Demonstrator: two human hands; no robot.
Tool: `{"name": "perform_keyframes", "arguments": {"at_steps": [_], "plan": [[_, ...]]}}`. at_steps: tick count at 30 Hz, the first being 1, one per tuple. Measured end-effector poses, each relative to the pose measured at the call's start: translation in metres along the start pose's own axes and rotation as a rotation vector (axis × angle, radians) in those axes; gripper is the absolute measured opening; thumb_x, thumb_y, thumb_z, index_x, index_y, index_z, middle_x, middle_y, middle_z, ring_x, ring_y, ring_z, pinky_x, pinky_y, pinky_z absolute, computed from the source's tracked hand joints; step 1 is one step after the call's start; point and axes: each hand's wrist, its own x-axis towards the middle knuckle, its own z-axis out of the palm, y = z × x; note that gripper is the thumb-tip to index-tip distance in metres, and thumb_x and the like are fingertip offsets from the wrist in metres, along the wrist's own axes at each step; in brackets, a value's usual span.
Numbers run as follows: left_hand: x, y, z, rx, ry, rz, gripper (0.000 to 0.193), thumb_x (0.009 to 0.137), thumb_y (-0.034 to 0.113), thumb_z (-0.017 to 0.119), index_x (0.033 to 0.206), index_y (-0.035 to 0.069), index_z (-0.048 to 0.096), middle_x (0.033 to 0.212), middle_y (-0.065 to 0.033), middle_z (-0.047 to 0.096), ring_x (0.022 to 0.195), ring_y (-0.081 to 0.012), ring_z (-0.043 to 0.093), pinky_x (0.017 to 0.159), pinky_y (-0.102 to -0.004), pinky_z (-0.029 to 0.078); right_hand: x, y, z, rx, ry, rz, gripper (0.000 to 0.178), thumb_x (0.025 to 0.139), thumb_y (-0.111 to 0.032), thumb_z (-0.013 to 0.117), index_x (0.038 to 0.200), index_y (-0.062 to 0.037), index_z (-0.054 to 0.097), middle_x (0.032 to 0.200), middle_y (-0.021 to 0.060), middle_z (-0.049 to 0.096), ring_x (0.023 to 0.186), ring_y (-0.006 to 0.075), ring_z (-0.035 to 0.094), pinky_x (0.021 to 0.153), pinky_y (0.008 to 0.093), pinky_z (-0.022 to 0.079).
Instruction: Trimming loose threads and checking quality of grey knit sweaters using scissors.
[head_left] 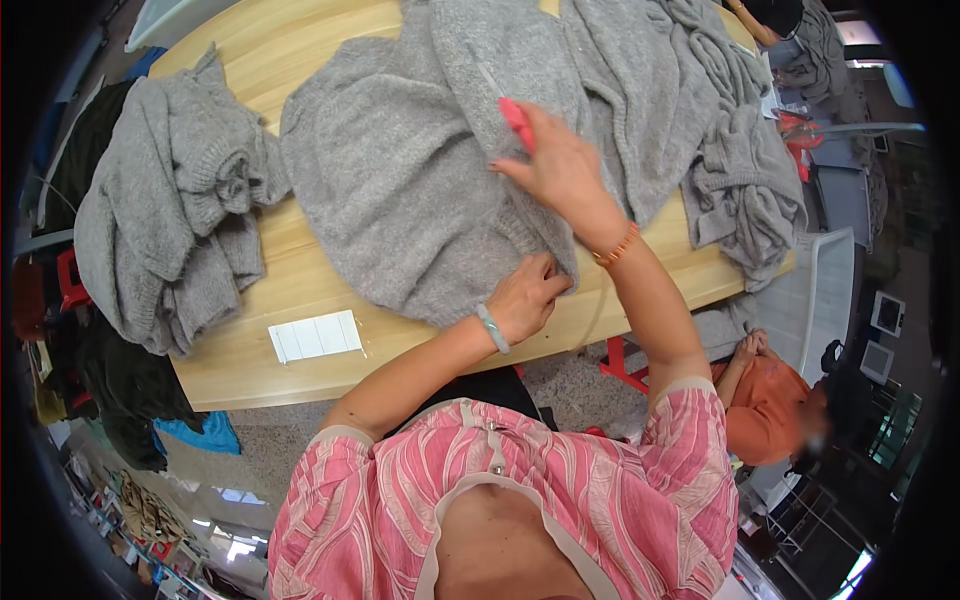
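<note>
A grey knitted sweater lies spread over the table in front of me. At its near edge, my left hand is closed, pinching the ribbed knit. Farther up, my right hand holds a small tool with a pinkish-red handle above the sweater. A thin, pale tip sticks out from that handle toward the upper left; the tool's exact kind is unclear. Thumb and fingers of the right hand stand partly apart around the handle.
Grey knitwear is heaped on the left and right of the wooden table. A white paper card lies near its front edge. At right, a person in orange sits by a white bin.
</note>
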Motion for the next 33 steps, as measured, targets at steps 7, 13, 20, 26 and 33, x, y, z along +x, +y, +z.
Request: {"name": "perform_keyframes", "arguments": {"at_steps": [7,13,20,26,33], "plan": [[-0.028,-0.012,0.010,-0.142,0.053,-0.218,0.021,0.077,0.006,0.067,0.097,0.003,0.063,0.081,-0.0065,0.052,0.073,-0.0189,0.053,0.064,-0.0301,0.046,0.019,0.057,0.026,0.000,-0.032,0.226,0.053,0.078,-0.016,0.067,0.127,-0.0061,0.050,0.106,0.0195,0.064,0.096,0.0354,0.062,0.083,0.0414,0.050],[-0.026,-0.045,0.010,-0.361,0.298,-0.641,0.052,0.081,0.015,0.071,0.125,0.002,0.048,0.085,-0.0028,0.055,0.070,-0.0090,0.050,0.062,-0.0239,0.046,-0.039,0.186,-0.047,0.420,0.289,0.449,0.028,0.082,-0.017,0.067,0.104,-0.0012,0.062,0.075,-0.0009,0.059,0.061,0.0081,0.049,0.055,0.0256,0.043],[0.073,-0.059,0.037,-0.517,0.399,-0.473,0.066,0.079,0.018,0.074,0.131,-0.001,0.039,0.108,-0.0136,0.056,0.090,-0.0157,0.056,0.069,-0.0262,0.048,-0.125,0.246,0.008,0.538,0.062,0.790,0.033,0.080,-0.024,0.065,0.098,0.0034,0.058,0.074,0.0155,0.066,0.066,0.0302,0.065,0.061,0.0408,0.051],[0.066,-0.067,0.040,-0.858,0.424,-0.579,0.033,0.084,0.009,0.068,0.113,0.003,0.054,0.087,-0.0006,0.062,0.075,-0.0064,0.055,0.063,-0.0190,0.042,-0.135,0.186,-0.035,0.145,0.192,0.468,0.031,0.087,-0.020,0.063,0.114,-0.0052,0.055,0.086,0.0191,0.065,0.076,0.0326,0.065,0.068,0.0372,0.051],[0.032,-0.068,0.011,-1.133,0.537,-0.597,0.021,0.089,0.003,0.060,0.109,0.005,0.056,0.096,-0.0020,0.064,0.085,-0.0102,0.060,0.076,-0.0252,0.049,-0.167,0.111,-0.055,0.246,-0.062,0.240,0.038,0.088,-0.024,0.062,0.123,-0.0112,0.054,0.094,0.0210,0.064,0.090,0.0403,0.061,0.075,0.0427,0.050]]}}
